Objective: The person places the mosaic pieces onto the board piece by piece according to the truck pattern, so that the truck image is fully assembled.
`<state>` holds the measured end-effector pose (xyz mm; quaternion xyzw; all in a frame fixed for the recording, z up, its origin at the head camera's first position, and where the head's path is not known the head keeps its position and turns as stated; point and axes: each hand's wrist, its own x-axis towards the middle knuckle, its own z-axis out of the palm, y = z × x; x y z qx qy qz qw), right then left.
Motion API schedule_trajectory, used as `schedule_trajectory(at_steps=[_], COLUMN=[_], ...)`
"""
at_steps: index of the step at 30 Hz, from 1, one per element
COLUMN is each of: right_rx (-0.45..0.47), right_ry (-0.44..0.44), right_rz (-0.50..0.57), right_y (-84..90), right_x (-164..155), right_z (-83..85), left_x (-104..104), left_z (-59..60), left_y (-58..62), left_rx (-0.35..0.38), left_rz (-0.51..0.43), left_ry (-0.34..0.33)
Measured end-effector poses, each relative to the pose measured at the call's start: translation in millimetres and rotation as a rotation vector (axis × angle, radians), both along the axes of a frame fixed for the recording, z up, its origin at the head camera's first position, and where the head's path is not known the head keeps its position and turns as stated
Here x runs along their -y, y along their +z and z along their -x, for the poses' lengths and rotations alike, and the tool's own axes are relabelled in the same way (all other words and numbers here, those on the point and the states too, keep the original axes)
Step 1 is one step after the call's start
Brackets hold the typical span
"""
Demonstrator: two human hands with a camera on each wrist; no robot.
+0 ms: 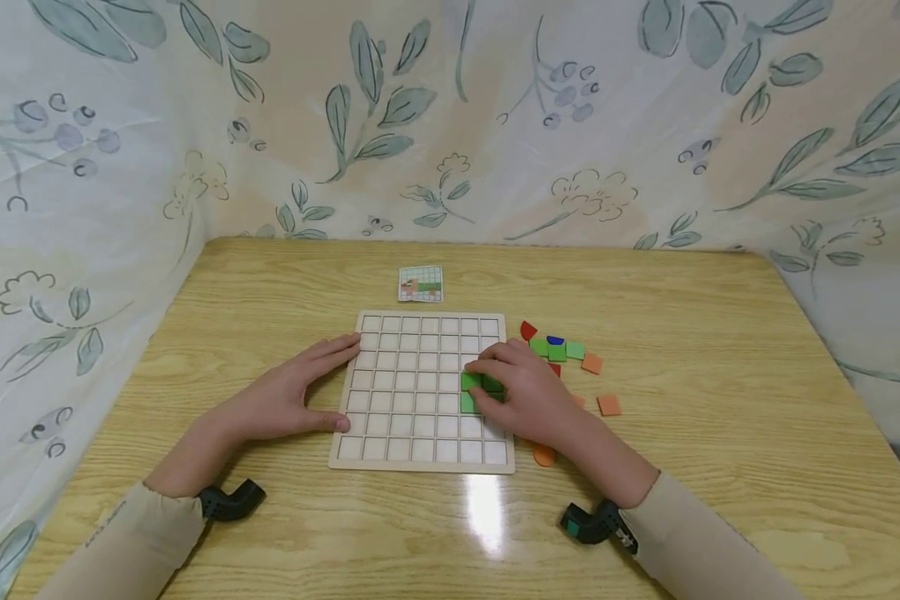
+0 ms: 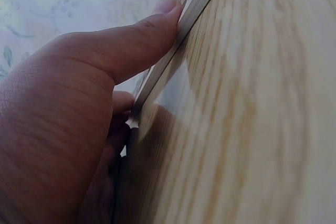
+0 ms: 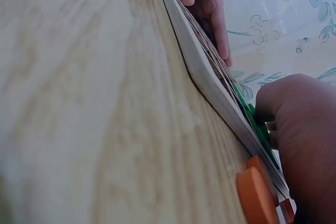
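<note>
Two hands share the work on the wooden grid board, which lies flat at the middle of the desk. At the board's 9 o'clock edge the left hand lies with fingers straight, thumb pressing the rim; keeping that pressure steady should stop the board sliding. Toward 3 o'clock the right hand curls its fingers onto the green tiles seated in the cells. Each tile is best pushed flat, squared to its cell. Beyond the 3 o'clock edge lie loose tiles; a pattern card sits at 12 o'clock.
</note>
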<state>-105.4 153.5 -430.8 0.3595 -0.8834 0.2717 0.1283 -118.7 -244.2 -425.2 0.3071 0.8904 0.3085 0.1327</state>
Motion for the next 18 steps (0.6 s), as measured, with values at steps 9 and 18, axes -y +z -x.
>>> schedule_trajectory(at_steps=[9,18], right_rx=[-0.018,0.021], right_ry=[0.004,0.022], right_rz=[-0.007,0.01], right_y=[0.5,-0.3], right_x=[-1.3,-1.4], right_z=[0.3,-1.0], left_x=[-0.3,-0.5], left_z=[-0.8,-1.5], left_y=[0.0,0.6], left_rx=[0.007,0.015], left_rz=[0.011,0.009], left_ry=[0.002,0.002])
